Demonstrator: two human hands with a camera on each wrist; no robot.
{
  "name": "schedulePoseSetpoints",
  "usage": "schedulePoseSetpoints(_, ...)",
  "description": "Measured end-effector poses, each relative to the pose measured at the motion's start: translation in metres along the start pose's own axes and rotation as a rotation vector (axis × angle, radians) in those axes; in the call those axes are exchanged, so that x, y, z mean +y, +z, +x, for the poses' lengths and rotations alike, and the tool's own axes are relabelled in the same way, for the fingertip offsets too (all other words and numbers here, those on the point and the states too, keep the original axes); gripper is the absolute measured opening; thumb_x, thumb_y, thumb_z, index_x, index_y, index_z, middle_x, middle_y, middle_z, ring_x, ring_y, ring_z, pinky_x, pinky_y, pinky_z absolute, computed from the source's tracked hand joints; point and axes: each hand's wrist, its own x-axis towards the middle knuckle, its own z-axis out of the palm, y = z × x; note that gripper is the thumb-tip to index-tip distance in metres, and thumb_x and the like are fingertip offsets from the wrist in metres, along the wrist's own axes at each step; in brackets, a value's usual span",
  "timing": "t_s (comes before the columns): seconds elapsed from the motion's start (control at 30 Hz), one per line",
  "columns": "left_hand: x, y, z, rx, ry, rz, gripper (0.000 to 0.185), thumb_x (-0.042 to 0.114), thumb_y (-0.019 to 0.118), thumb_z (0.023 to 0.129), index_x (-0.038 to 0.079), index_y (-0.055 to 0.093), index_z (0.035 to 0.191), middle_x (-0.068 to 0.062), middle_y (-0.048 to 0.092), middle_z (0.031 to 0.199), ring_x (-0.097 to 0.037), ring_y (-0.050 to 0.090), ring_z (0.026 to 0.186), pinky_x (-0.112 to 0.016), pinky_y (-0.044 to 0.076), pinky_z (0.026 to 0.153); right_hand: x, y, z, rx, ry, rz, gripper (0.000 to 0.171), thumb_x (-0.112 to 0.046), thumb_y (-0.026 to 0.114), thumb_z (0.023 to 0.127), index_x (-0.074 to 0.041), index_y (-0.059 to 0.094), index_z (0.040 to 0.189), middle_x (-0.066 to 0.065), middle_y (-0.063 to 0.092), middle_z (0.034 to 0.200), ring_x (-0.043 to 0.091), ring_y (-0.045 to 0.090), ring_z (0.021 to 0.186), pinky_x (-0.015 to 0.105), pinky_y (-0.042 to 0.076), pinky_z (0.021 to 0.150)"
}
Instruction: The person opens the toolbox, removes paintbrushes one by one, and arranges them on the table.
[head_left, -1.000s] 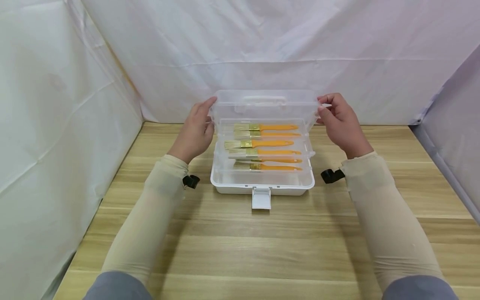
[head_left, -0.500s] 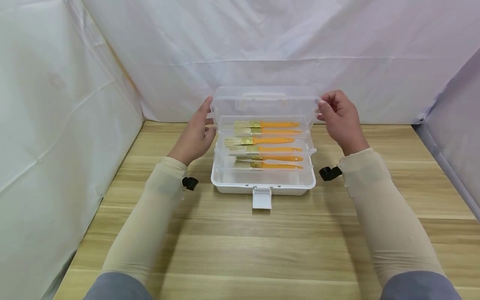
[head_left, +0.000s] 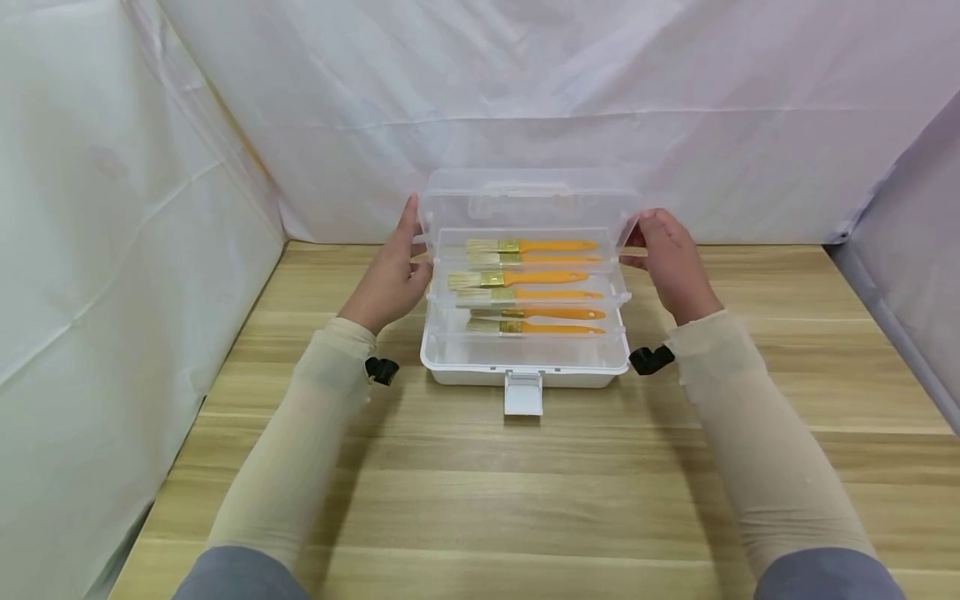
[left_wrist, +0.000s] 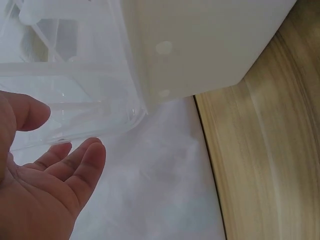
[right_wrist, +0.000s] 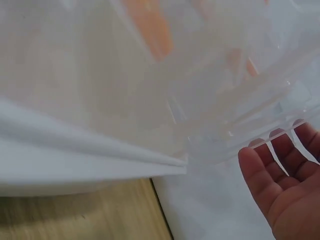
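Observation:
A white plastic box [head_left: 465, 379] stands on the wooden table, its clear lid [head_left: 450, 208] raised toward the back wall. Several paintbrushes [head_left: 551, 277] with orange handles and pale bristles lie in rows on its clear tiers, bristles to the left. My left hand [head_left: 390, 275] is at the lid's left side, index finger pointing up along the edge; the left wrist view shows its thumb and fingers [left_wrist: 92, 162] apart, near the lid's rim. My right hand [head_left: 671, 262] is at the lid's right side; the right wrist view shows extended fingers [right_wrist: 260, 175] right at the rim.
A white latch flap [head_left: 522, 393] hangs at the box's front. Wooden table [head_left: 525, 500] surrounds the box. White cloth [head_left: 487, 83] hangs close behind the lid, with more cloth at left and right.
The lid has tilted a little farther back. My right hand has let go of the lid's upper right corner and moved down along its side. The left index finger has straightened upward.

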Motion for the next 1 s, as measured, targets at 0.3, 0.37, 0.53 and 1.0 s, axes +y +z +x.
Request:
schedulePoseSetpoints(0.3, -0.008, 0.008, -0.003, -0.04, -0.059, -0.078, 0.084, 0.018, 0.049, 0.103, 0.035, -0.014, 0.157, -0.01, 0.039, 0.15, -0.027, 0.05, 0.132, -0.037, 0.049, 0.097, 0.003, 0.006, 0.001, -0.051, 0.103, -0.006, 0.052, -0.058, 0.029, 0.102, -0.014, 0.046, 0.126, 0.004, 0.048, 0.122, 0.023, 0.047, 0.115, 0.056, 0.039, 0.102)
schedulePoseSetpoints(0.37, -0.01, 0.01, -0.004, -0.04, -0.063, -0.099, 0.084, 0.02, 0.05, 0.103, 0.036, -0.013, 0.157, -0.01, 0.039, 0.15, -0.028, 0.05, 0.132, -0.038, 0.049, 0.097, 0.004, 0.007, 0.001, -0.058, 0.119, 0.002, 0.053, -0.059, 0.028, 0.101, -0.016, 0.045, 0.127, 0.004, 0.048, 0.124, 0.024, 0.046, 0.118, 0.058, 0.037, 0.104)
schedulePoseSetpoints(0.53, -0.016, 0.013, -0.007, -0.038, -0.063, -0.124, 0.084, 0.026, 0.052, 0.102, 0.043, -0.011, 0.155, -0.011, 0.036, 0.154, -0.031, 0.047, 0.134, -0.042, 0.048, 0.099, 0.007, 0.009, 0.001, -0.047, 0.115, -0.002, 0.05, -0.059, 0.029, 0.102, -0.014, 0.044, 0.12, 0.006, 0.045, 0.126, 0.027, 0.044, 0.12, 0.057, 0.037, 0.104)
schedulePoseSetpoints(1.0, -0.027, 0.018, -0.009, -0.077, -0.083, -0.017, 0.093, -0.001, 0.05, 0.099, 0.038, -0.013, 0.156, -0.01, 0.027, 0.159, -0.036, 0.045, 0.135, -0.046, 0.046, 0.1, 0.008, 0.007, -0.001, -0.035, 0.1, -0.036, 0.049, -0.058, 0.031, 0.101, -0.014, 0.047, 0.115, 0.004, 0.048, 0.122, 0.023, 0.047, 0.116, 0.049, 0.043, 0.094)
